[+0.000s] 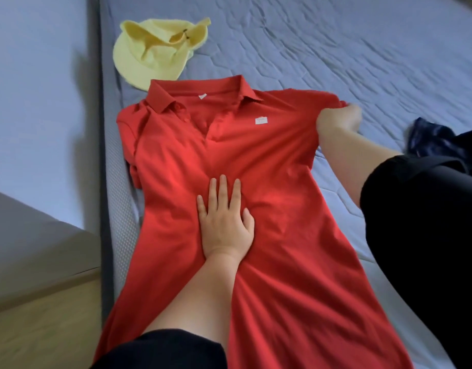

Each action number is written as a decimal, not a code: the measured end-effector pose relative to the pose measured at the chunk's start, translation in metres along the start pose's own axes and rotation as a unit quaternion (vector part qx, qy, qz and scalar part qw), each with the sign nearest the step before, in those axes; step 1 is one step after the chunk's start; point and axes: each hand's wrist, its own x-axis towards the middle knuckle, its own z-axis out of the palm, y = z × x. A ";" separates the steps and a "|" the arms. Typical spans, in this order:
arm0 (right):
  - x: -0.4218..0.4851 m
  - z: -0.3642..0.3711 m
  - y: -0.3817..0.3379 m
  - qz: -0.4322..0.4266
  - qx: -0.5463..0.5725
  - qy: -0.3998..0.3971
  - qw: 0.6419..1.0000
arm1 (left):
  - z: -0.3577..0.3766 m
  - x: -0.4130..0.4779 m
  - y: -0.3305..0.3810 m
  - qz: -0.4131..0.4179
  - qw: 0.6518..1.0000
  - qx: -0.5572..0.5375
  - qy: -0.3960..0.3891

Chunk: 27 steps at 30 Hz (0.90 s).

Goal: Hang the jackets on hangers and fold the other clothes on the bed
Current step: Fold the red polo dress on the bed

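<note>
The right hand (339,119) pinches the end of a sleeve (320,101) of the red dress (171,161), fingers curled round it. Nearer the person, the left hand (224,222) lies flat on the dress's middle — fingers straight, pressing. The dress is spread out on the bed (336,43), not folded yet, I think. Past its collar (202,89) sits a yellow hat (147,59) — and to the right of the grip, a dark blue cloth (429,139) waits.

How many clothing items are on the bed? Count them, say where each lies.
3. The red polo dress lies spread near the bed's left edge; the yellow hat beyond its collar; a dark blue garment at right, partly hidden by a sleeve.
</note>
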 end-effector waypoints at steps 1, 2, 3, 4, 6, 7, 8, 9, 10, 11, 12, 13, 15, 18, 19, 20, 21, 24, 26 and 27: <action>0.007 -0.006 0.002 -0.021 -0.033 0.044 0.998 | 0.000 0.000 0.000 -0.001 1.000 -0.003 0.004; 0.015 -0.010 0.006 -0.022 -0.052 0.063 0.996 | 0.000 0.001 -0.001 -0.002 1.000 -0.006 0.006; 0.019 -0.011 0.010 -0.003 -0.060 0.043 0.997 | 0.000 0.001 -0.001 -0.003 1.000 -0.007 0.007; 0.017 -0.011 0.013 0.036 -0.032 0.001 0.999 | 0.000 0.000 -0.001 -0.003 1.000 -0.006 0.007; 0.016 -0.010 0.020 0.138 0.035 -0.127 0.982 | -0.001 0.001 -0.001 -0.002 1.000 -0.004 0.009; 0.013 -0.011 0.023 0.191 0.047 -0.166 0.966 | -0.001 0.001 -0.001 -0.002 1.000 -0.004 0.009; 0.013 -0.012 0.024 0.228 0.033 -0.177 0.957 | -0.001 0.001 -0.001 -0.002 1.000 -0.005 0.010; 0.012 -0.014 0.025 0.237 0.011 -0.185 0.954 | -0.001 0.001 -0.001 -0.001 1.000 -0.005 0.012; 0.014 -0.013 0.027 0.209 -0.034 -0.186 0.959 | -0.001 0.001 -0.001 0.000 1.000 -0.007 0.014; 0.016 -0.012 0.024 0.169 -0.084 -0.157 0.969 | -0.001 0.001 -0.001 0.000 1.000 -0.008 0.015; 0.023 -0.012 0.021 0.098 -0.151 -0.061 0.982 | -0.001 0.001 -0.001 0.000 1.000 -0.009 0.015; 0.028 -0.014 0.017 0.021 -0.129 0.027 0.991 | -0.001 0.001 -0.001 -0.001 1.000 -0.009 0.014; 0.031 -0.023 0.014 -0.011 -0.001 0.124 0.992 | -0.001 0.001 -0.001 -0.002 1.000 -0.006 0.014; 0.021 -0.027 0.032 0.201 0.165 -0.032 0.965 | -0.001 0.001 -0.001 0.000 1.000 -0.005 0.018; 0.011 -0.027 0.039 0.255 0.200 -0.087 0.942 | -0.001 0.001 -0.001 0.001 1.000 -0.005 0.020; 0.002 -0.028 0.045 0.286 0.201 -0.133 0.927 | -0.001 0.002 0.000 0.001 1.000 -0.007 0.021; -0.006 -0.029 0.050 0.289 0.185 -0.166 0.925 | -0.001 0.002 0.000 0.002 1.000 -0.009 0.021; -0.019 -0.031 0.056 0.264 0.157 -0.178 0.935 | -0.001 0.002 -0.001 0.001 1.000 -0.011 0.019; -0.011 -0.041 0.055 0.222 0.159 -0.073 0.959 | -0.001 0.002 -0.001 0.002 1.000 -0.011 0.022; -0.002 -0.048 0.057 0.175 0.132 0.009 0.976 | -0.001 0.002 -0.001 0.003 1.000 -0.012 0.024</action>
